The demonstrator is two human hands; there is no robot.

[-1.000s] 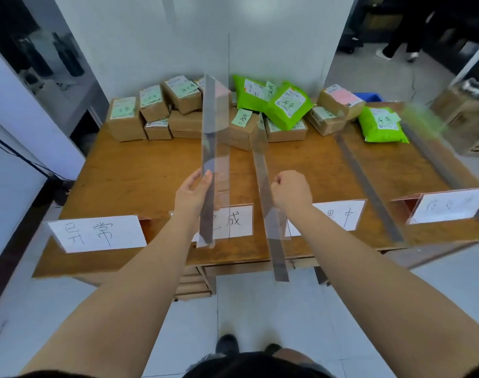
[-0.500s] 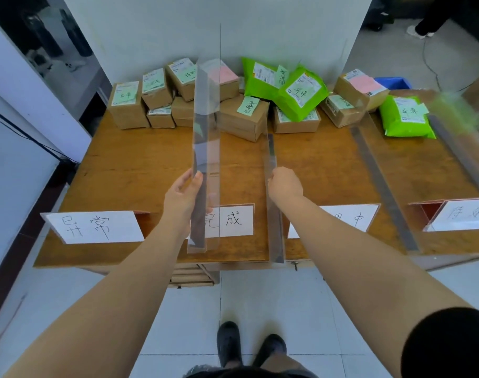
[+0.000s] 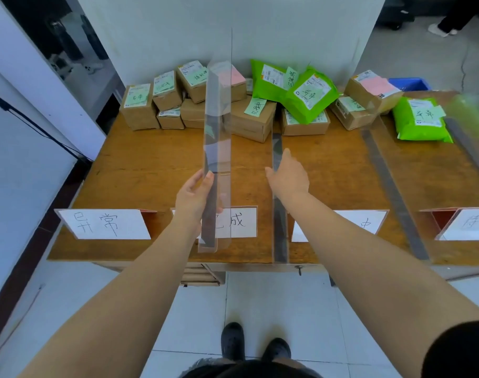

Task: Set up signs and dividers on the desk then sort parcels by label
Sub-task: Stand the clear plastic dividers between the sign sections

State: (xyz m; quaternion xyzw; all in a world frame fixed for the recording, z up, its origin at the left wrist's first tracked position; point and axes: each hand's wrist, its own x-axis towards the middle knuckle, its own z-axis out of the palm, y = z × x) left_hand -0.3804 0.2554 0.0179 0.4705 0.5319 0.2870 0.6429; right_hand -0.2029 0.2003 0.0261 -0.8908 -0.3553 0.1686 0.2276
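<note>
Over at the left edge of the wooden desk (image 3: 151, 170) stands the first paper sign (image 3: 104, 223), with bare board behind it running back to the cardboard parcels (image 3: 140, 106) stacked against the wall. Next along, the person's left hand (image 3: 194, 200) is raised above the desk, thumb and fingers curled round the lower part of a clear divider (image 3: 216, 148), which it holds off the surface, its long axis pointing away toward the parcels and its near end hanging in front of the second sign (image 3: 238, 222). That gap between the first two signs has no divider yet, so I'd judge this one belongs a little to the left of where it hangs, laid front to back, and the left hand is both holding it and nearest that spot. Right of it, a second divider (image 3: 278, 236) already lies along the desk the same way, and the right hand (image 3: 288, 175) rests on it with fingers extended and loose, gripping nothing that I can see. Further right come the third sign (image 3: 366, 223), another divider (image 3: 391, 192), green bags (image 3: 421, 121) and a last sign (image 3: 470, 223)
</note>
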